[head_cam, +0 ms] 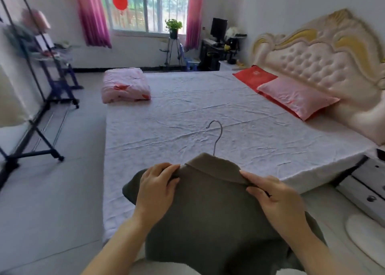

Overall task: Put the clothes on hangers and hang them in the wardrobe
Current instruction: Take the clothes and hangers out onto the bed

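An olive-grey collared shirt (210,208) lies over the near edge of the bed (187,116). A metal hanger hook (216,136) sticks up out of its collar; the hanger's body is hidden inside the shirt. My left hand (157,186) pinches the shirt's left shoulder beside the collar. My right hand (275,199) grips the right shoulder, fingertips at the collar's edge. The lower part of the shirt hangs toward me, out of the frame.
A black clothes rack (35,126) stands on the floor at the left. A folded pink quilt (125,86) lies at the bed's far left corner, two pillows (295,96) by the padded headboard. A bedside cabinet (366,189) is at the right.
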`<state>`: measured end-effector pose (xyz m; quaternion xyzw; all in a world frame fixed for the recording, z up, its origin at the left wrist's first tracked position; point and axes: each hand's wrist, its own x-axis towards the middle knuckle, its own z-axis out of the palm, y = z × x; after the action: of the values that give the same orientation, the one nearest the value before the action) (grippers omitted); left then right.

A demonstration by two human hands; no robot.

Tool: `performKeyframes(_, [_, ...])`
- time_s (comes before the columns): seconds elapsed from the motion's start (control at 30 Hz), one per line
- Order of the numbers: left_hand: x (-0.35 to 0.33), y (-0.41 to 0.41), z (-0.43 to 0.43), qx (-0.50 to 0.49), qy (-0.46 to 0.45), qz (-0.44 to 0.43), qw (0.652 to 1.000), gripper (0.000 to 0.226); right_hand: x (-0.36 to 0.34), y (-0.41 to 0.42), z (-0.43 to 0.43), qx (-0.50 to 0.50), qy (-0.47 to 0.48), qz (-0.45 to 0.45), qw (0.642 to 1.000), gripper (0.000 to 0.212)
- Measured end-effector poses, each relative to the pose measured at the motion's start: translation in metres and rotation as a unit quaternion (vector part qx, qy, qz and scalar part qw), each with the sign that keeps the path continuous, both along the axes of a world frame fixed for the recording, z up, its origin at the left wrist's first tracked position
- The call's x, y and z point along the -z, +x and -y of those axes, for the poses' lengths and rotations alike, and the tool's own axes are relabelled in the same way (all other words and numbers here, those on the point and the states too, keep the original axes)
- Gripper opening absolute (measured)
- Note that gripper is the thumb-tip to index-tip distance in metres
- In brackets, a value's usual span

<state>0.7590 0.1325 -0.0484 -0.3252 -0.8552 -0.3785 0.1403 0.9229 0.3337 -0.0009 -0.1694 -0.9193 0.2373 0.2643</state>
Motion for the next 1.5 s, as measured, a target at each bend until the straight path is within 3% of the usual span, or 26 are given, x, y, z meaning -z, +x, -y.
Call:
performKeyframes(0.17, [0.003, -0.042, 0.01, -0.104, 0.0, 0.011, 0.994, 0.031, 0.003, -0.093, -0.018, -0.099, 0.01, 0.027, 0.995, 0.043])
performKeyframes(0.43, [0.033, -0.117, 0.046, -0.185, -0.008, 0.057, 0.981, 0.029, 0.038, -0.222, -0.009, -0.198, -0.009, 0.05, 0.979, 0.046])
performKeyframes(1.0, [0.105, -0.308, 0.056, -0.181, -0.089, 0.201, 0.959, 0.036, 0.122, -0.439, -0.014, -0.219, -0.072, 0.193, 0.954, 0.031])
performKeyframes(1.27, [0.138, -0.356, 0.03, -0.224, -0.128, 0.262, 0.93, 0.039, 0.175, -0.545, -0.054, -0.224, -0.089, 0.257, 0.936, 0.043])
performKeyframes(1.4, [0.152, -0.376, 0.011, -0.234, -0.129, 0.279, 0.922, 0.039, 0.2, -0.6, -0.073, -0.218, -0.047, 0.338, 0.914, 0.063])
performKeyframes(1.5, [0.16, -0.384, -0.003, -0.236, -0.131, 0.287, 0.919, 0.038, 0.213, -0.617, -0.074, -0.226, -0.062, 0.363, 0.902, 0.056])
